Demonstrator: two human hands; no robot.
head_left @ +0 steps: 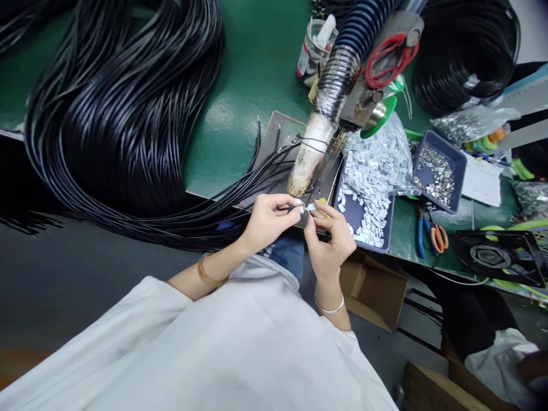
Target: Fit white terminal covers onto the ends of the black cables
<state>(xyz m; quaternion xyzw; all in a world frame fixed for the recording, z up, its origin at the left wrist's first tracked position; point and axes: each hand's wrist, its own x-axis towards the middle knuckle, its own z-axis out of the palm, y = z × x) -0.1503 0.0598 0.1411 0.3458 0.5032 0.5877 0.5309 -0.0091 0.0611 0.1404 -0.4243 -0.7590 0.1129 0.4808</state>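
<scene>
At the bench's front edge, my left hand (273, 222) is closed in a pinch on the end of a black cable (291, 209), where a small metal part shows at the fingertips. My right hand (330, 233) pinches a small pale-blue-and-white piece (311, 207) right beside that cable end. Whether the two parts touch I cannot make out. Many black cables (214, 214) run in from the left under my left hand. Beyond my right hand stands a dark blue tray (387, 240) with many similar small pale pieces (372, 220).
Just ahead hangs a ribbed extraction hose (325, 108) with a stained, wrapped end. A large cable bundle (128, 103) covers the left bench. Rightward are a solder wire spool (379, 117), a tray of metal parts (439, 171), pliers (422, 231) and a fan (499, 257). Another person (505, 359) sits lower right.
</scene>
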